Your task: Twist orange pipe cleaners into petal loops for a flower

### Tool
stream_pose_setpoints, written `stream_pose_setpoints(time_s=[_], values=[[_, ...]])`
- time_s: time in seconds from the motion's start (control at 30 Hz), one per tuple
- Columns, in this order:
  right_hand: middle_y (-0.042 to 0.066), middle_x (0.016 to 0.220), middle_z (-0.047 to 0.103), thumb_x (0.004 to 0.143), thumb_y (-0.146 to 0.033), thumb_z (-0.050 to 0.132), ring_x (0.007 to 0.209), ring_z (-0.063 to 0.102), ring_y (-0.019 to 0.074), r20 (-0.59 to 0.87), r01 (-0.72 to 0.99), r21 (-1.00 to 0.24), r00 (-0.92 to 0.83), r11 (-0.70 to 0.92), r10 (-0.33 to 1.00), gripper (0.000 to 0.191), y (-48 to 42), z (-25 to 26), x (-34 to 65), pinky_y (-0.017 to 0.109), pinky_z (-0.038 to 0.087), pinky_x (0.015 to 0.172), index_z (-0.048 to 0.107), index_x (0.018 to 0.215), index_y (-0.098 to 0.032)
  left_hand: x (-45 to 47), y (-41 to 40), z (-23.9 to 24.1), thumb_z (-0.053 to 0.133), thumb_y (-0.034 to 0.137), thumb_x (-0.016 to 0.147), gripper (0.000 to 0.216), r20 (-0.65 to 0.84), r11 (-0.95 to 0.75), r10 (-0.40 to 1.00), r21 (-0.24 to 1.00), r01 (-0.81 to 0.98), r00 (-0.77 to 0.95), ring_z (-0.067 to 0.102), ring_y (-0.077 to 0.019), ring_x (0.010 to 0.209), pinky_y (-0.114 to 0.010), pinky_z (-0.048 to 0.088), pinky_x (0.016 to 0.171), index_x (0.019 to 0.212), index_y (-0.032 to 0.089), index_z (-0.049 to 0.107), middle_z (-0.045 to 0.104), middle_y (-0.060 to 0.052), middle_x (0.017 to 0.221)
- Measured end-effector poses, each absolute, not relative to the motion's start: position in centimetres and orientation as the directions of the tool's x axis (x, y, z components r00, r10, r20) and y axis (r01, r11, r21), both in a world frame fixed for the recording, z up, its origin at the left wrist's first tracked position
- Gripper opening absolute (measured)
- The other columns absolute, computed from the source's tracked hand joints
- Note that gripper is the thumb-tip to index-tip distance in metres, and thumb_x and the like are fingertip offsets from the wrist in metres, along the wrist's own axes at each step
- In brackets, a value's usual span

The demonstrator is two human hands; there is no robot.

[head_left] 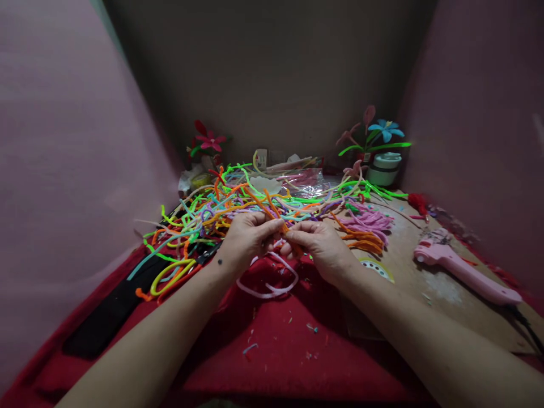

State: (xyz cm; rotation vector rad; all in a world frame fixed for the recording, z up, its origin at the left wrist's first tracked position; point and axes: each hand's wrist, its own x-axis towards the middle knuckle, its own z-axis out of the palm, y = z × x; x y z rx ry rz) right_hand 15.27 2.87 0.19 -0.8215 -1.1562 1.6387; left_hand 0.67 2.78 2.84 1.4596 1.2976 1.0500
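Red cloth [289, 368] below, orange fuzzy stems [272, 205] between both hands [247, 237] [323, 247].

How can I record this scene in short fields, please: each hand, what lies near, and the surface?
Left hand: pinching orange fuzzy stems
Right hand: pinching the same stems, close beside the left
Below hands: a pale fuzzy stem, curved on the red cloth
Beyond hands: a tangled pile of multicoloured stems
To the right: a pink glue gun on a brown board
At the back: a blue flower on the right, a pink flower on the left
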Motion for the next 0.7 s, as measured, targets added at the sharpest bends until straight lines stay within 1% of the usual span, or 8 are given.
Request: stream_pose_setpoints(time_s=[0.1, 0.2, 0.3, 0.37, 0.4, 0.53, 0.63, 0.7], values=[[0.003, 0.051, 0.065, 0.067, -0.021, 0.062, 0.041, 0.052, 0.0066, -0.013, -0.310, -0.942, -0.350, -0.129, 0.937, 0.015, 3.0, 0.1, 15.3, 0.019, 0.039, 0.046, 0.057, 0.056, -0.012, 0.7, 2.4, 3.5, 0.062, 0.030, 0.074, 0.025, 0.124, -0.167, 0.983, 0.908, 0.384, 0.134, 0.043, -0.0070, 0.040, -0.019, 0.032, 0.039, 0.059, 0.011, 0.057, 0.051, 0.002, 0.047], [0.002, 0.049, 0.063, 0.066, -0.021, 0.063, 0.041, 0.053, 0.0077, -0.005, -0.311, -0.942, -0.364, -0.126, 0.931, 0.015, 3.2, -0.1, 15.4, 0.019, 0.040, 0.046, 0.056, 0.055, -0.012, 0.3, 2.5, 3.6, 0.060, 0.023, 0.076, 0.012, 0.317, -0.418, 0.906, 0.781, 0.464, 0.282, 0.051, -0.0099, 0.055, -0.020, 0.041, 0.052, 0.071, 0.012, 0.062, 0.057, 0.000, 0.062], [0.002, 0.049, 0.063, 0.064, -0.021, 0.064, 0.040, 0.052, 0.0080, -0.009, -0.318, -0.937, -0.395, -0.146, 0.919, 0.015, 3.5, -0.3, 15.5, 0.020, 0.039, 0.045, 0.056, 0.054, -0.012, -0.3, 3.0, 3.2, 0.055, 0.017, 0.081, 0.012, 0.560, -0.715, 0.688, 0.413, 0.564, 0.462, 0.054, -0.0117, 0.071, -0.022, 0.043, 0.064, 0.073, 0.014, 0.063, 0.057, -0.003, 0.076], [0.002, 0.049, 0.062, 0.063, -0.021, 0.064, 0.039, 0.052, 0.0080, -0.013, -0.318, -0.934, -0.424, -0.162, 0.905, 0.015, 3.8, -0.4, 15.7, 0.020, 0.039, 0.044, 0.057, 0.054, -0.012, -0.7, 3.5, 2.9, 0.051, 0.015, 0.084, 0.016, 0.596, -0.785, 0.565, 0.175, 0.594, 0.570, 0.053, -0.0118, 0.074, -0.022, 0.042, 0.065, 0.074, 0.014, 0.063, 0.056, -0.004, 0.080], [0.002, 0.049, 0.062, 0.063, -0.021, 0.064, 0.039, 0.051, 0.0081, -0.012, -0.318, -0.933, -0.438, -0.167, 0.899, 0.014, 3.8, -0.4, 15.8, 0.020, 0.038, 0.044, 0.057, 0.055, -0.012, -0.8, 3.6, 2.9, 0.049, 0.015, 0.085, 0.017, 0.589, -0.795, 0.537, 0.115, 0.595, 0.604, 0.053, -0.0119, 0.075, -0.021, 0.042, 0.065, 0.075, 0.014, 0.063, 0.055, -0.005, 0.082], [0.001, 0.047, 0.061, 0.063, -0.019, 0.062, 0.038, 0.050, 0.0090, 0.001, -0.301, -0.940, -0.480, -0.163, 0.877, 0.010, 3.9, -0.3, 16.1, 0.021, 0.038, 0.043, 0.058, 0.057, -0.012, -1.2, 3.6, 3.0, 0.046, 0.020, 0.088, 0.019, 0.558, -0.808, 0.514, 0.060, 0.586, 0.652, 0.053, -0.0124, 0.079, -0.022, 0.043, 0.067, 0.077, 0.014, 0.060, 0.056, -0.006, 0.086], [0.001, 0.044, 0.059, 0.062, -0.018, 0.060, 0.038, 0.048, 0.0087, 0.002, -0.228, -0.965, -0.494, -0.127, 0.869, 0.010, 3.7, -0.1, 16.2, 0.022, 0.038, 0.044, 0.056, 0.053, -0.013, -1.2, 2.9, 3.4, 0.043, 0.018, 0.088, 0.019, 0.456, -0.798, 0.545, 0.024, 0.602, 0.704, 0.052, -0.0115, 0.070, -0.022, 0.040, 0.062, 0.077, 0.014, 0.059, 0.056, -0.004, 0.078], [0.000, 0.042, 0.057, 0.062, -0.018, 0.059, 0.038, 0.047, 0.0087, -0.004, -0.139, -0.987, -0.502, -0.085, 0.865, 0.011, 3.6, 0.1, 16.1, 0.021, 0.037, 0.044, 0.055, 0.052, -0.014, -1.1, 2.4, 3.7, 0.043, 0.017, 0.087, 0.019, 0.379, -0.779, 0.597, 0.060, 0.625, 0.707, 0.049, -0.0108, 0.063, -0.023, 0.038, 0.058, 0.074, 0.013, 0.057, 0.055, -0.003, 0.071]])
